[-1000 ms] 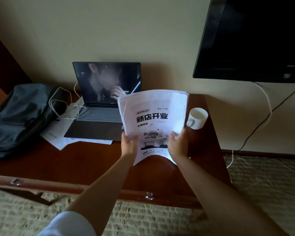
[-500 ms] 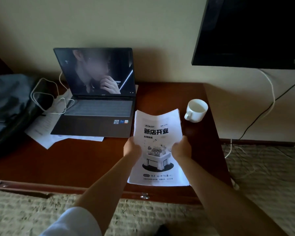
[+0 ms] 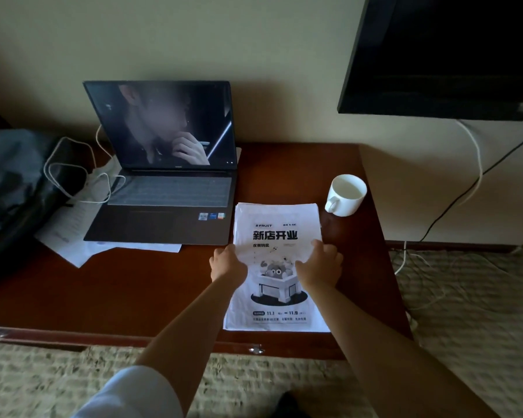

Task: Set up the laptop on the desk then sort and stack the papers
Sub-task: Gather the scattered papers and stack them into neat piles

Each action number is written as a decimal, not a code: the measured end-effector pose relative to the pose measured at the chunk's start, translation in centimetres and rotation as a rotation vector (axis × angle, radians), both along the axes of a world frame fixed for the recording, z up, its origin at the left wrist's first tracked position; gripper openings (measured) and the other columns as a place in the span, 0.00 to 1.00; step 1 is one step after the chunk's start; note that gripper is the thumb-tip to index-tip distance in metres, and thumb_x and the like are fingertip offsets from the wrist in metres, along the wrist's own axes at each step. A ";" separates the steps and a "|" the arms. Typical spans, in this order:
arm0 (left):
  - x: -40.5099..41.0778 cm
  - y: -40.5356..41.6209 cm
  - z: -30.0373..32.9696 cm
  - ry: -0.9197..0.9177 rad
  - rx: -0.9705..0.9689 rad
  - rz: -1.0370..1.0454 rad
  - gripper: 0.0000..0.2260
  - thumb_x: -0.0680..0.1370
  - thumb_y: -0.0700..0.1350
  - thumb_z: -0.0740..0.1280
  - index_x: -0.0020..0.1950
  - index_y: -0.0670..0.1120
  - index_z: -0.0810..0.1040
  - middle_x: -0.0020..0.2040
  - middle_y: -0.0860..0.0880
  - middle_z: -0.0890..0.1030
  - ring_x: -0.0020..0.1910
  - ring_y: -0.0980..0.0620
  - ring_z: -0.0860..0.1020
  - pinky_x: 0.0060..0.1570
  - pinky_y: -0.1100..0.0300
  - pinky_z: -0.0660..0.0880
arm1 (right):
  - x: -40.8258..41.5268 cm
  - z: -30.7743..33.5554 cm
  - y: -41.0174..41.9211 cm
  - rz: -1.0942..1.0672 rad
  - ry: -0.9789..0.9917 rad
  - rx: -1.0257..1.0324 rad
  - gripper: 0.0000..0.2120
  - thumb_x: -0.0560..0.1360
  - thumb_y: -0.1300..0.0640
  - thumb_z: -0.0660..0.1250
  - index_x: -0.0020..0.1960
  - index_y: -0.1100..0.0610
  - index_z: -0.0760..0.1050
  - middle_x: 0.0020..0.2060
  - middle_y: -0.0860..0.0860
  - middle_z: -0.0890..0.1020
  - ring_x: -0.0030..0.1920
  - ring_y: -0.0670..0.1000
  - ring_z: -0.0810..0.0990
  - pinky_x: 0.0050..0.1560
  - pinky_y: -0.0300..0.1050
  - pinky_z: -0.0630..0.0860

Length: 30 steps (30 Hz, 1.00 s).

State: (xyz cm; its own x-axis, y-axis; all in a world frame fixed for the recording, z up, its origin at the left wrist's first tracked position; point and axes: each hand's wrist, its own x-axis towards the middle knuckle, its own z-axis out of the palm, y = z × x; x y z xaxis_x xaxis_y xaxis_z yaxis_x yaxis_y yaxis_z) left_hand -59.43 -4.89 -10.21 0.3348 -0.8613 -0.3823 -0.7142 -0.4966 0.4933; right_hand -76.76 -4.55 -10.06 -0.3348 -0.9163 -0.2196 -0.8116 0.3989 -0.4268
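Note:
The open laptop (image 3: pixel 166 188) stands on the wooden desk (image 3: pixel 133 291) at the back left, its screen lit. A stack of papers (image 3: pixel 277 233) with a printed flyer on top lies flat on the desk, right of the laptop. My left hand (image 3: pixel 228 263) holds the stack's left edge, thumb on top, fingers hidden. At the right edge rests my right hand (image 3: pixel 320 263), fingers spread loosely over the paper. A few loose sheets (image 3: pixel 70 236) stick out from under the laptop's left side.
A white mug (image 3: pixel 346 194) stands just beyond the stack's top right corner. A grey backpack (image 3: pixel 9 182) and a white cable (image 3: pixel 73 182) lie at the desk's left end. A wall-mounted TV (image 3: pixel 447 55) hangs above right. Woven carpet (image 3: pixel 471 312) surrounds the desk.
The paper stack came down from upright in both hands to lying flat on the desk beside the laptop. My right hand's fingers have loosened over the edge.

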 end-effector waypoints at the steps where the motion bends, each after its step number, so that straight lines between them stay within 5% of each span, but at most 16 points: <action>1: 0.4 0.0 0.4 0.026 -0.007 -0.004 0.21 0.75 0.33 0.62 0.67 0.46 0.72 0.63 0.44 0.73 0.62 0.44 0.70 0.62 0.51 0.73 | 0.5 0.5 0.0 0.019 -0.016 -0.004 0.25 0.73 0.52 0.69 0.67 0.53 0.67 0.63 0.55 0.70 0.63 0.57 0.67 0.58 0.47 0.70; 6: 3.8 0.8 3.0 0.082 -0.086 -0.039 0.18 0.77 0.33 0.62 0.65 0.45 0.74 0.61 0.45 0.76 0.52 0.49 0.78 0.48 0.59 0.80 | 4.4 3.4 -0.1 0.090 -0.150 -0.023 0.22 0.73 0.53 0.68 0.65 0.56 0.70 0.61 0.57 0.72 0.63 0.58 0.69 0.60 0.50 0.70; 8: 6.0 1.2 4.2 0.069 -0.109 -0.064 0.17 0.78 0.33 0.59 0.65 0.44 0.75 0.61 0.45 0.77 0.49 0.51 0.76 0.37 0.66 0.76 | 6.7 4.5 0.1 0.101 -0.202 -0.054 0.22 0.74 0.53 0.69 0.65 0.55 0.71 0.60 0.56 0.74 0.62 0.57 0.71 0.61 0.50 0.72; 11: 9.9 1.8 5.7 0.072 -0.130 -0.056 0.18 0.79 0.33 0.57 0.66 0.44 0.75 0.63 0.45 0.77 0.49 0.52 0.77 0.37 0.69 0.73 | 10.7 5.6 0.7 0.120 -0.264 -0.082 0.22 0.74 0.52 0.69 0.66 0.56 0.71 0.60 0.56 0.75 0.61 0.56 0.74 0.59 0.49 0.75; 15: 15.6 3.2 6.4 0.122 -0.143 0.021 0.17 0.79 0.33 0.57 0.64 0.44 0.76 0.61 0.45 0.78 0.34 0.58 0.73 0.25 0.71 0.67 | 16.2 6.3 1.5 0.153 -0.328 -0.083 0.18 0.74 0.52 0.68 0.62 0.56 0.73 0.58 0.55 0.78 0.57 0.56 0.77 0.50 0.45 0.75; 18: 20.0 4.3 6.3 0.146 -0.124 0.058 0.15 0.79 0.35 0.58 0.61 0.44 0.77 0.58 0.44 0.79 0.39 0.54 0.78 0.30 0.67 0.73 | 20.5 6.3 2.6 0.190 -0.396 -0.052 0.15 0.75 0.56 0.67 0.62 0.56 0.74 0.58 0.54 0.79 0.56 0.54 0.78 0.48 0.41 0.72; 22: 24.8 4.9 5.6 0.205 -0.110 0.129 0.14 0.79 0.36 0.59 0.60 0.42 0.80 0.59 0.42 0.80 0.59 0.44 0.78 0.56 0.57 0.74 | 25.8 5.6 3.7 0.201 -0.466 0.045 0.17 0.78 0.57 0.64 0.66 0.55 0.70 0.57 0.52 0.78 0.46 0.48 0.78 0.37 0.35 0.71; 25: 27.0 4.9 4.8 0.263 -0.119 0.196 0.14 0.79 0.36 0.59 0.61 0.41 0.79 0.60 0.42 0.80 0.61 0.44 0.77 0.58 0.57 0.73 | 28.8 4.8 3.0 0.137 -0.565 0.121 0.18 0.78 0.60 0.62 0.67 0.54 0.69 0.52 0.51 0.77 0.36 0.45 0.75 0.33 0.36 0.70; 28: 28.3 3.2 4.1 0.328 -0.088 0.263 0.14 0.79 0.36 0.60 0.62 0.42 0.79 0.61 0.43 0.79 0.59 0.45 0.78 0.55 0.57 0.75 | 31.1 4.0 0.9 0.098 -0.672 0.201 0.17 0.78 0.61 0.61 0.67 0.57 0.69 0.55 0.53 0.78 0.46 0.48 0.78 0.45 0.42 0.77; 30: 28.8 1.7 3.3 0.320 -0.066 0.333 0.14 0.78 0.36 0.60 0.61 0.44 0.78 0.59 0.43 0.79 0.51 0.45 0.80 0.47 0.57 0.78 | 32.6 3.3 -0.6 0.052 -0.777 0.287 0.14 0.78 0.62 0.60 0.64 0.60 0.72 0.48 0.54 0.78 0.51 0.52 0.80 0.57 0.49 0.78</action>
